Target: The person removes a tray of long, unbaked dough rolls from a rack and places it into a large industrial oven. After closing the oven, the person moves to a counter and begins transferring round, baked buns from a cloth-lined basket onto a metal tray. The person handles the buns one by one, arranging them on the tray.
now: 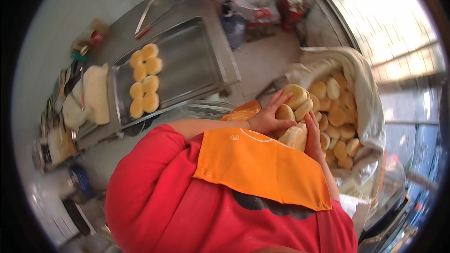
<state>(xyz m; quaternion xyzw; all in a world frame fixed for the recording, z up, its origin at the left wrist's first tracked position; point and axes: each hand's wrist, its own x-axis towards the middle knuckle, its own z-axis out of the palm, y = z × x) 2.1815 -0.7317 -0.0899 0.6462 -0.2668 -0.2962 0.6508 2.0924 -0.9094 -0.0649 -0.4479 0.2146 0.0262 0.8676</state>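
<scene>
Several round golden-topped bread buns (294, 95) are gathered between my two hands, at the near side of a cloth-lined container (367, 112). My left hand (270, 114) spreads its fingers over the buns from the left. From the right, my right hand (313, 134) presses against them, its fingertips by a bun standing on edge. Many more buns (337, 116) lie loosely heaped in the container. On the steel table, a shallow metal tray (182, 56) holds several buns (144, 80) in two touching clusters along its left part.
The steel table (168, 3) bears a red-handled tool (143, 32) and a pale cloth (97, 95). Past its right edge stand a large clear water bottle (233, 30), a red and white bag (251, 3) and a red fire extinguisher (291, 12). A bright window is at upper right.
</scene>
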